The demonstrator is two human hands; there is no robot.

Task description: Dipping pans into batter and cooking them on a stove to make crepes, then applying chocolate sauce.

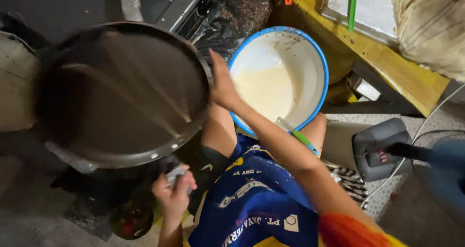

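- Right hand (224, 84) flat, fingers apart, pressed to the rim of the big dark pan (121, 92).
- Left hand (173, 190) clamped on a small grey cloth (175, 173) below the pan.
- Blue-rimmed bowl (317, 58) of pale batter just beside the pan.

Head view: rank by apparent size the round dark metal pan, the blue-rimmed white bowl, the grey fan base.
1. Round dark metal pan, though nearer the camera.
2. Blue-rimmed white bowl.
3. Grey fan base.

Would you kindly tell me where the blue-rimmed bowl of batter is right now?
In the head view, the blue-rimmed bowl sits upper centre-right, just right of the large dark pan, with the right hand between them and a yellow wooden surface behind it.
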